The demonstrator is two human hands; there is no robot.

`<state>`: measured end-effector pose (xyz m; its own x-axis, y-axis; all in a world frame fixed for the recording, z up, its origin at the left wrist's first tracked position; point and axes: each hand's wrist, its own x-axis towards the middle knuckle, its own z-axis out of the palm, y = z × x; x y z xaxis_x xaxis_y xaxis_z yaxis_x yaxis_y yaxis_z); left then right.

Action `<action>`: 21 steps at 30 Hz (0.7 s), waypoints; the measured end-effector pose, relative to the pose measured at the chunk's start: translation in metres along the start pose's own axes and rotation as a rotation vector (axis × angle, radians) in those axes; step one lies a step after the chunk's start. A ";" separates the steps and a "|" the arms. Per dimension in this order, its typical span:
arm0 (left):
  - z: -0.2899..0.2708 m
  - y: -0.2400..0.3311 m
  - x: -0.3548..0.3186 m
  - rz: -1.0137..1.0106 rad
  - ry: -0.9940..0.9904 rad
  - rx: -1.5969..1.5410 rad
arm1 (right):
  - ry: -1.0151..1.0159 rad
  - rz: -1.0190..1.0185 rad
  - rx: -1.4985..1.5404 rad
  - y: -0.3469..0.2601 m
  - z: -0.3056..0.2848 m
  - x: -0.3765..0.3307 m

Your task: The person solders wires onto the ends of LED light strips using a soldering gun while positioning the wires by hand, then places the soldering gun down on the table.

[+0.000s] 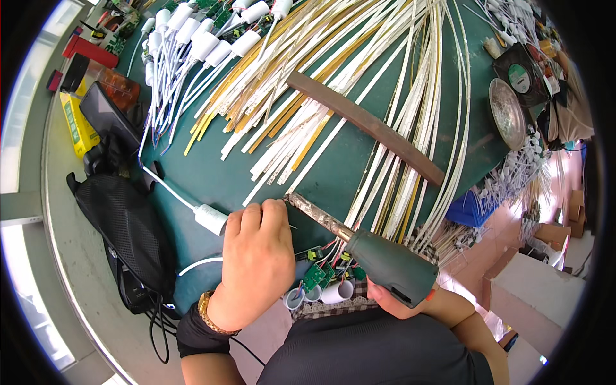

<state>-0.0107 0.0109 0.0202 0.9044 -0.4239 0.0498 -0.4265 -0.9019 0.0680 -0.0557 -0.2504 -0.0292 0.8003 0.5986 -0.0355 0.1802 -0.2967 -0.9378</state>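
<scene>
My left hand is closed, knuckles up, over the green table; what its fingertips pinch is hidden. Against its left side lies a white cylindrical housing with a white cable running up and away. My right hand grips a soldering iron by its dark green handle, partly hidden beneath it. The iron's darkened metal shaft points up and left, its tip close to my left fingertips. Long white and yellow LED strips fan out just beyond, one end near the left fingers.
A brown bar lies across the strips. White housings with cables are heaped at the far left. Small green circuit boards and white tubes sit close to my body. A black bag lies left; a round metal dish stands right.
</scene>
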 end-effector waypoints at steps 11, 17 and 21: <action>0.000 0.000 0.004 0.008 0.016 -0.004 | 0.010 0.051 -0.029 -0.001 0.003 0.005; 0.004 -0.004 0.004 0.052 0.074 0.015 | 0.106 0.094 0.220 -0.013 -0.015 0.008; 0.003 -0.007 0.004 0.061 0.080 -0.001 | 0.075 0.119 0.298 -0.011 -0.027 0.008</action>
<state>-0.0036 0.0153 0.0167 0.8727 -0.4695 0.1336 -0.4803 -0.8748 0.0632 -0.0359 -0.2628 -0.0102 0.8475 0.5129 -0.1363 -0.0841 -0.1238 -0.9887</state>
